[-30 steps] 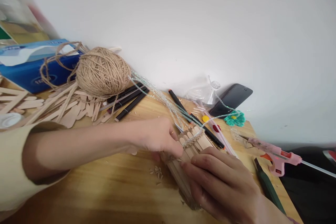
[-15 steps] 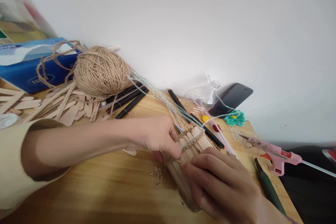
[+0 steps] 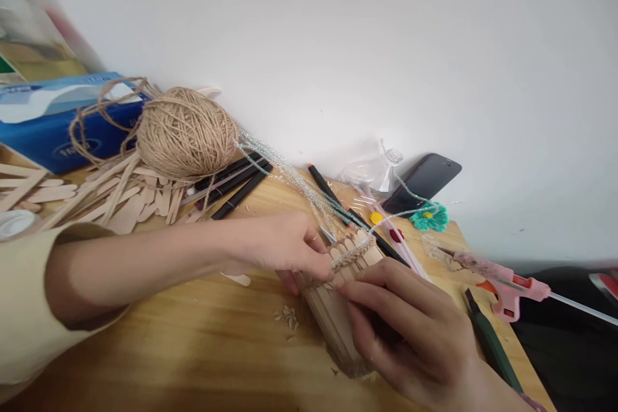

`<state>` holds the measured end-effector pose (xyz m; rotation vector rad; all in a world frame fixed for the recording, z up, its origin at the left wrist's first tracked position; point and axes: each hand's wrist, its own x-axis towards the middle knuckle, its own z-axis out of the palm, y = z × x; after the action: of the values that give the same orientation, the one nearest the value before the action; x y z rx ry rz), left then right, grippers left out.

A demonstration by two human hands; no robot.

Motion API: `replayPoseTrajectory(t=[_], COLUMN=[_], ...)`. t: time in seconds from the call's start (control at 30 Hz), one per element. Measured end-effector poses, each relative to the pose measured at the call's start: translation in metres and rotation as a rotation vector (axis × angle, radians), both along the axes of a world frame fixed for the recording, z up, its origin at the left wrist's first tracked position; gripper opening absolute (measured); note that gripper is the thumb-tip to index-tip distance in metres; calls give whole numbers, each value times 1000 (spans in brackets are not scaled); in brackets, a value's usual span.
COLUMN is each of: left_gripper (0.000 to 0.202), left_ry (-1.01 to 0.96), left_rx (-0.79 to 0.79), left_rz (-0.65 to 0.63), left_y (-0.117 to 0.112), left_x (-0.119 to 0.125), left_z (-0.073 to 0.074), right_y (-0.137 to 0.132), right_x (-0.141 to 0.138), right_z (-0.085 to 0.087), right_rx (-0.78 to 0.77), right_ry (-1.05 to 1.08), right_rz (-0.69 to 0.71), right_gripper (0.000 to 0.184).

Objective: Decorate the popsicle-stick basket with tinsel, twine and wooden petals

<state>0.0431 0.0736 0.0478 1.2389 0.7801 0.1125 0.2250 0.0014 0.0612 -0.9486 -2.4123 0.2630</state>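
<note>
A holder made of upright wooden craft sticks [image 3: 333,318] leans in front of me, with a clear plastic-looking base. Twine and a silvery, glittery cord [image 3: 355,251] run around it near the top. My left hand [image 3: 290,248] reaches across and grips the holder's upper left corner, its thumb pressed over the cord's end. Curled in close, my right hand [image 3: 415,325] has its fingertips on the front sticks just below the cord. Whether a small piece is pinched there I cannot tell. Several loose glittery strands [image 3: 294,180] stretch back from the holder towards the twine ball.
Left lie a jute twine ball [image 3: 188,132], loose craft sticks [image 3: 130,206] and a blue tissue pack [image 3: 72,135]. Black pens [image 3: 244,190] lie behind. Right are a phone [image 3: 425,183], teal flower [image 3: 429,217], pink glue gun [image 3: 502,277] and green-handled cutter [image 3: 492,341] near the table edge.
My right hand's fingers have shifted slightly and drawn together on the holder's front. The holder is tilted a little differently, while my left hand keeps its grip.
</note>
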Motion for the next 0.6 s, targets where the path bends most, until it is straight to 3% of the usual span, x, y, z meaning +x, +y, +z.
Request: replayPoseTrajectory(t=[0.27, 0.6], left_gripper=[25, 36], left_ry=[-158, -245], left_rx=[-61, 25], left_rz=[10, 51], left_y=[-7, -19], left_x=[-12, -10], left_z=[-13, -13], right_y=[3, -2], right_x=[-7, -14], right_z=[7, 4], right_rx=[-114, 85], right_ry=[-47, -176], right_rz=[-37, -92], right_gripper=[16, 12])
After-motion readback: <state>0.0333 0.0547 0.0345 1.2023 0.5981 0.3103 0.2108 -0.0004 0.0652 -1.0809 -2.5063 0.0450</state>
